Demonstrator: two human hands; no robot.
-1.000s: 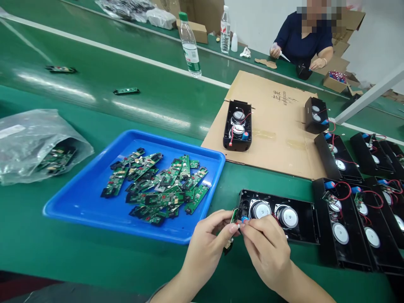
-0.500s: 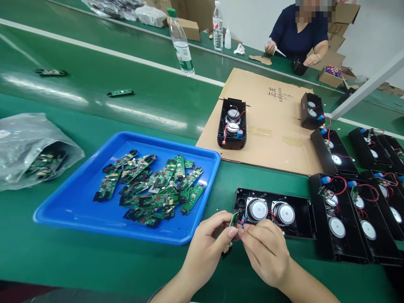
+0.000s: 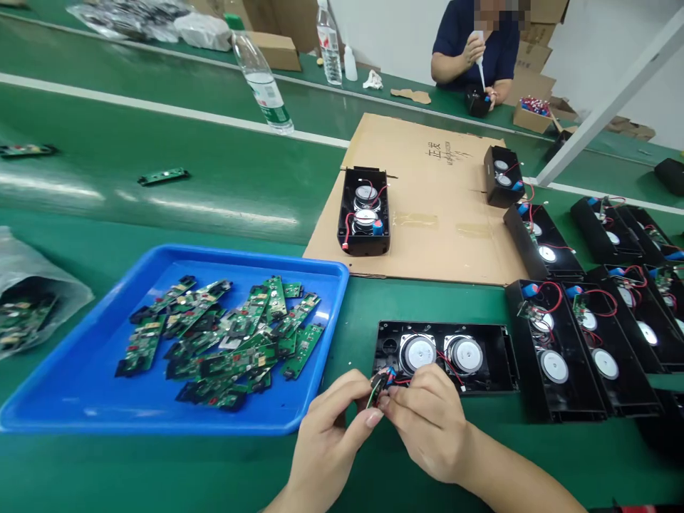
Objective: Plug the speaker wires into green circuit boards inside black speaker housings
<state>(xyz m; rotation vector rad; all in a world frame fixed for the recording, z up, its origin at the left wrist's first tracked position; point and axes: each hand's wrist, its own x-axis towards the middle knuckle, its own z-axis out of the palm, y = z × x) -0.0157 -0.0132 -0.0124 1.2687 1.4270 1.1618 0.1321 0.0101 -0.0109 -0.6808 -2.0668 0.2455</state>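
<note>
Board in left fingers

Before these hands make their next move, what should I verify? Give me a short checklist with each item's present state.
1. Thin green circuit board held by the left hand: ok.
2. Right hand beside the board, fingertips close to it: ok.
3. What the right fingertips pinch: cannot tell; the fingers hide it.
4. Open black rectangular speaker housing lying with its two round silver-white speakers facing up: ok.
5. Circuit board set down inside that housing: not ok; it is in hand, over the housing's near left corner.
6. More green boards within the shallow blue plastic tray: ok.
</note>
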